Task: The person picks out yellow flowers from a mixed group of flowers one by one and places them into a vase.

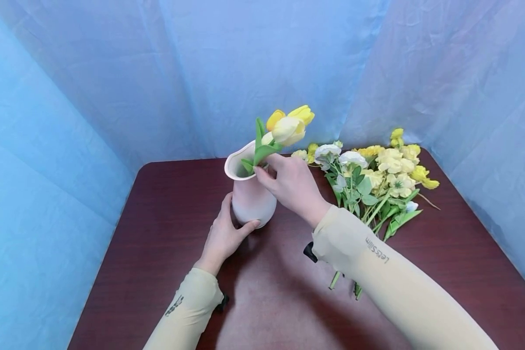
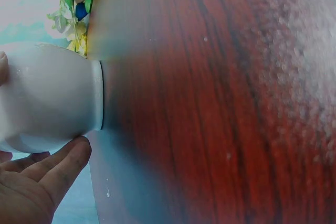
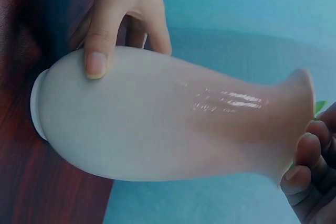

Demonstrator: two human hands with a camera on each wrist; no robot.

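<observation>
A pink-and-white vase [image 1: 253, 199] with a flared, wavy rim stands upright on the table. My left hand [image 1: 222, 238] holds its lower body, thumb on the near side and fingers round the left; in the right wrist view that thumb [image 3: 96, 59] lies flat on the glaze. At the vase's mouth, my right hand [image 1: 295, 184] pinches a few yellow and cream tulips [image 1: 288, 129] low on their green leaves and stems. The blossoms lean right above the rim, and the lower stem ends are hidden. Right fingertips [image 3: 307, 150] are close beside the rim.
On the right of the dark red-brown table [image 1: 175, 214] lies a pile of artificial flowers [image 1: 389, 170], white, cream and yellow, its stems pointing toward the near edge under my right forearm. Blue curtains [image 1: 245, 63] hang behind and on both sides.
</observation>
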